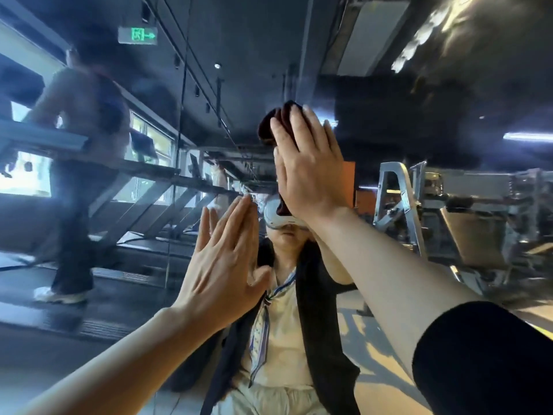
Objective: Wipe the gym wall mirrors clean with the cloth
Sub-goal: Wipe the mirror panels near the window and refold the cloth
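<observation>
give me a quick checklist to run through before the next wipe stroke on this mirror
1. Cloth under the right hand, flat fingers pressing it to the mirror: ok.
2. Left hand flat on the glass, holding nothing: ok for bracing, though it may leave prints.
3. Cloth spread out: not ok, it looks bunched.
4. Glass above the cloth free for the stroke: ok.
5. Streaks or dirt left: cannot tell, picture blurred.

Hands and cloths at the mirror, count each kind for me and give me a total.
Hands pressed toward the mirror: 2, the left hand flat and bare, the right hand flat over the cloth
Cloths: 1, a dark red cloth under the right hand
Total: 3
</observation>
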The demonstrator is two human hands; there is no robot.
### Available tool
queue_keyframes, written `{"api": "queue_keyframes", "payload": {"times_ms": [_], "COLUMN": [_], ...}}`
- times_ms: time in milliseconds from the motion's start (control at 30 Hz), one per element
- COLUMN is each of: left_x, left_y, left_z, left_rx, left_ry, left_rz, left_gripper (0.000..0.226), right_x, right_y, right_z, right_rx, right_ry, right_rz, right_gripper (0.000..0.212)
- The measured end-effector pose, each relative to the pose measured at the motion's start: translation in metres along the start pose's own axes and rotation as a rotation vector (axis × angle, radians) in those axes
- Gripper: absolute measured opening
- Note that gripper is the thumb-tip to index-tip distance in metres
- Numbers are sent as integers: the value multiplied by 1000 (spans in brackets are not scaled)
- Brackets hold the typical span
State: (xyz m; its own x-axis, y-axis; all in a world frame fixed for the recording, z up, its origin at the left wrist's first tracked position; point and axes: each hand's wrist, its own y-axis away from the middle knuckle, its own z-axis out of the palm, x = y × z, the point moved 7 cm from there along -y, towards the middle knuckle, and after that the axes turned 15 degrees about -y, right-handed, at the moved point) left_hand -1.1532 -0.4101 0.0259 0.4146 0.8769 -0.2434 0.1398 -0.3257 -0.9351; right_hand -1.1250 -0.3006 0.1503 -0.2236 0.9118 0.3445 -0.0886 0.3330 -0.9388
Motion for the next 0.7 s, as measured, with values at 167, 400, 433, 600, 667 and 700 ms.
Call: {"api": "queue_keyframes", "payload": {"times_ms": [167, 400, 433, 600, 667, 700], "left_x": [58, 122, 125, 113, 106, 103], "left_y": [-1, 9, 12, 35, 41, 44], "left_z": [14, 18, 19, 19, 17, 16], "left_rx": [17, -9, -23, -89, -109, -117], "left_ry": [38, 127, 131, 93, 64, 52], "left_rz": [85, 167, 164, 129, 108, 97], "left_gripper": [88, 90, 92, 102, 109, 113], "right_x": [62, 147, 157, 181, 169, 155], "right_y": [46, 128, 141, 182, 173, 164], "right_z": [-51, -128, -138, -159, -150, -140], "right_rx": [93, 145, 156, 236, 318, 340], "right_ry": [30, 161, 184, 214, 211, 190], "right_rz": [103, 271, 306, 519, 611, 609], "right_gripper": [41, 42, 41, 41, 42, 43]}}
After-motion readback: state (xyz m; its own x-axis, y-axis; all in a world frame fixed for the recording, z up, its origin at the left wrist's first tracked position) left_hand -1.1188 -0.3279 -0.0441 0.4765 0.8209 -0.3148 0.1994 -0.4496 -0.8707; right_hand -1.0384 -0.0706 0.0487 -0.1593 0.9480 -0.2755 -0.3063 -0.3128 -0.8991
